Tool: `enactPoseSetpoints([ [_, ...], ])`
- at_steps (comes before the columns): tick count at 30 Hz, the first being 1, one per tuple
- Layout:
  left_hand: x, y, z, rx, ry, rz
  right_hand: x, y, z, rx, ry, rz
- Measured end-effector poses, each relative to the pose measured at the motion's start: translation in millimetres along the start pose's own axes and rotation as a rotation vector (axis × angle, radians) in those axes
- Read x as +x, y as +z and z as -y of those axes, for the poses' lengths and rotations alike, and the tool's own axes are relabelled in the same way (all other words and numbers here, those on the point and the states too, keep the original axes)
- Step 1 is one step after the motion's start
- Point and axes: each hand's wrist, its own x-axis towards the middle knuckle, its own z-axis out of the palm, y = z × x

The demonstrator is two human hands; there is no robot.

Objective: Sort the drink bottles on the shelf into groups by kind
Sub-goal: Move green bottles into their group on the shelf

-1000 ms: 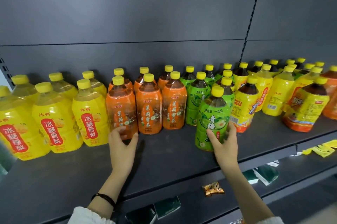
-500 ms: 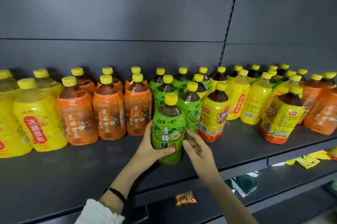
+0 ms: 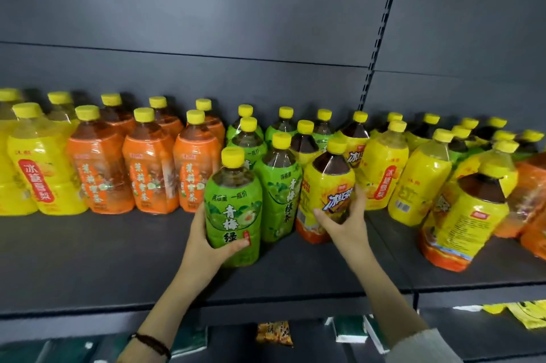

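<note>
Shelf [image 3: 88,259], dark, stocked with yellow-capped drinks. Green-label bottle [image 3: 233,209]: upright, forward of its row, near the frame's 6 o'clock. Left hand [image 3: 206,247] wraps its lower body, thumb across the label. Yellow iced-tea bottle [image 3: 328,185]: at its 3 o'clock, clasped by the right hand [image 3: 345,226] with fingers curled round. Orange-label bottles [image 3: 147,173]: grouped at its 9 o'clock. Further green bottles [image 3: 277,185]: at 1 o'clock, just beside it.

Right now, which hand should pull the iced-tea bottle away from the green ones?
Right. The right hand grips the iced-tea bottle, thumb across its label. The left hand holds the front green bottle, so it is occupied.
</note>
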Motion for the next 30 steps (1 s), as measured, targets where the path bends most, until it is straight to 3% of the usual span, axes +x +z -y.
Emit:
enactPoseSetpoints([
  [13,-5,9,-7,0.052,-0.027,-0.082,14,-58,-18,-0.202,0.019,-0.351],
  [20,-7,13,-2,0.053,-0.026,-0.11,19,-81,-25,-0.224,0.07,-0.362],
  [22,-7,12,-2,0.045,-0.032,-0.11,8,-74,-17,-0.284,0.002,-0.491],
  [25,-5,12,-2,0.042,-0.035,-0.113,-12,-53,1,-0.305,-0.262,-0.642],
  [27,-5,13,-2,0.046,-0.039,-0.113,-11,-38,10,-0.262,-0.329,-0.423],
  [30,-7,13,-4,0.052,-0.04,-0.112,10,-12,18,-0.087,-0.13,0.035],
])
